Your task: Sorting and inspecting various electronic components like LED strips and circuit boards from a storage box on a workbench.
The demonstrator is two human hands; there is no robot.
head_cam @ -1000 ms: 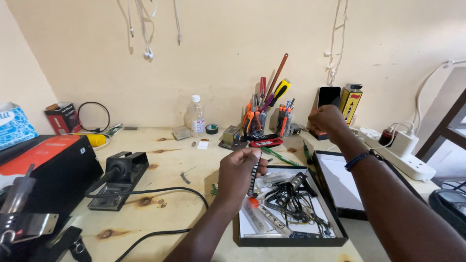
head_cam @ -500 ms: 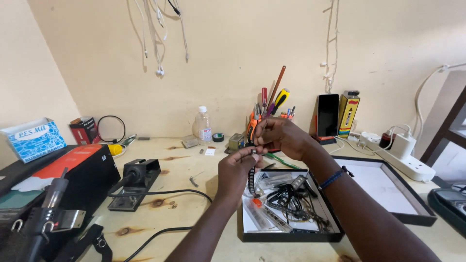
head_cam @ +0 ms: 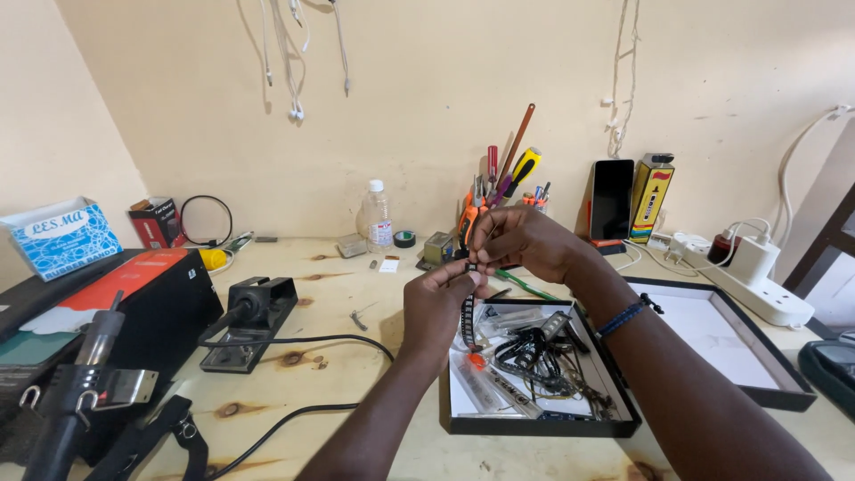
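Note:
My left hand (head_cam: 438, 307) pinches the top of a black ridged strap (head_cam: 468, 313) that hangs down over a black tray (head_cam: 534, 426). My right hand (head_cam: 521, 242), with a blue band on its wrist, meets the left at the strap's upper end and its fingertips grip the same end. Both hands are held above the wooden table, just in front of a holder of tools (head_cam: 499, 191). The tray under them holds black cables, small parts and flat clear packets.
A second black tray (head_cam: 784, 392) with a white base lies right. A white power strip (head_cam: 757, 289), a standing phone (head_cam: 612, 200) and a yellow box (head_cam: 650, 198) stand behind. A soldering stand (head_cam: 254, 312), black case (head_cam: 134, 303) and plastic bottle (head_cam: 377, 218) are left.
My right hand came back from the far right of the table to meet the left at the strap. The camera view shifted slightly.

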